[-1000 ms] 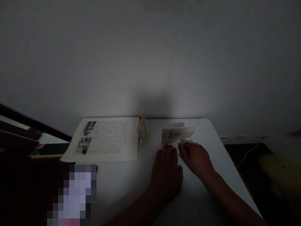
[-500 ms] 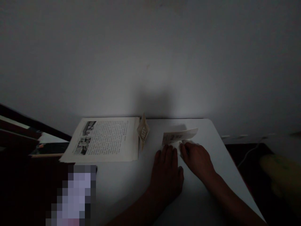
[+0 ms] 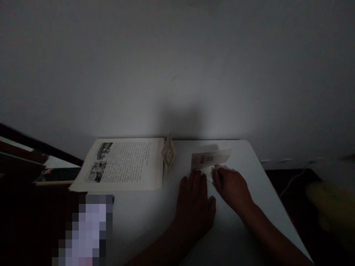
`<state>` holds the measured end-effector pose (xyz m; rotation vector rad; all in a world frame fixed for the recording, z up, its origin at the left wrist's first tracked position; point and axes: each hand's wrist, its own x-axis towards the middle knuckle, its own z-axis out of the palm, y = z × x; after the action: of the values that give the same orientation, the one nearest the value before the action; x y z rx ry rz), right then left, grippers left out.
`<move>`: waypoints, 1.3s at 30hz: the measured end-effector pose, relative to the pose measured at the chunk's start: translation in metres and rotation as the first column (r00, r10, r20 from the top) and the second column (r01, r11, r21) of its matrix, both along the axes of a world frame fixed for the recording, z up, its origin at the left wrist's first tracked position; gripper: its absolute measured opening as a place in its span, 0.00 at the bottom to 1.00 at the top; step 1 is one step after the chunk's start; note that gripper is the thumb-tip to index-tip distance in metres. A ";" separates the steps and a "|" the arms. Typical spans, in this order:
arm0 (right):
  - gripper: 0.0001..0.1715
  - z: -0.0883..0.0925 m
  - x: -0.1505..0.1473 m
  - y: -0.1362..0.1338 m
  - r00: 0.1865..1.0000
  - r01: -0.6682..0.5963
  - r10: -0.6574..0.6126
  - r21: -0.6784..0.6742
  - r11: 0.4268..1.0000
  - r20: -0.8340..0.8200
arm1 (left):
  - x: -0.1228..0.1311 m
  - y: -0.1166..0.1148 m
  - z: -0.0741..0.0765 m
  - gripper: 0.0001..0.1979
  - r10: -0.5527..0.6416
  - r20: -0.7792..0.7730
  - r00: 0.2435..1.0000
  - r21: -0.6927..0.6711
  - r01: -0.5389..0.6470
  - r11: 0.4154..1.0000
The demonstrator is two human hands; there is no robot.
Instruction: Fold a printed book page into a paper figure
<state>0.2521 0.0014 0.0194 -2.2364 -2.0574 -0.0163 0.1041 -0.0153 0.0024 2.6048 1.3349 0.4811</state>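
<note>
A folded sheet of printed paper (image 3: 211,159) lies on the white table, with one flap standing up on the far side. My left hand (image 3: 195,201) rests flat, fingers stretched out, its fingertips on the near left edge of the paper. Curled fingers of my right hand (image 3: 233,185) grip the paper's near part, right of the left hand; the fingertips and the crease under them are partly hidden. To the left stands a paper boat (image 3: 168,153), with printing visible inside.
A stack of printed pages (image 3: 130,166) lies on the left of the table (image 3: 133,214), beside the paper boat. Behind is a grey wall (image 3: 177,66). A blurred-out pixelated patch covers the lower left. At the right are a pale cable (image 3: 291,183) and a yellowish object (image 3: 330,203).
The paper's standing flap has shifted slightly to the left. My left hand has moved a little left with it, while my right hand stays nearly in place.
</note>
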 end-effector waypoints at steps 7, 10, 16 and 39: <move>0.22 -0.003 0.000 0.001 1.000 -0.009 0.009 0.019 1.000 0.001 | -0.001 0.001 0.002 0.27 -0.008 0.003 1.000 0.014 0.008 1.000; 0.23 -0.002 0.000 0.001 1.000 -0.012 0.012 0.009 1.000 -0.006 | -0.001 0.001 0.002 0.27 -0.016 0.013 1.000 0.030 0.016 0.999; 0.23 -0.002 0.000 0.000 1.000 -0.010 0.010 0.006 1.000 0.000 | -0.002 -0.001 0.001 0.27 -0.019 0.005 1.000 0.026 0.018 0.999; 0.22 -0.003 0.000 0.000 1.000 0.000 0.000 0.018 1.000 0.008 | -0.009 0.001 0.006 0.31 0.095 0.012 0.995 0.036 -0.095 0.995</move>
<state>0.2523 0.0011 0.0167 -2.2290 -2.0528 -0.0436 0.0955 -0.0143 0.0083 2.5735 1.4654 0.5374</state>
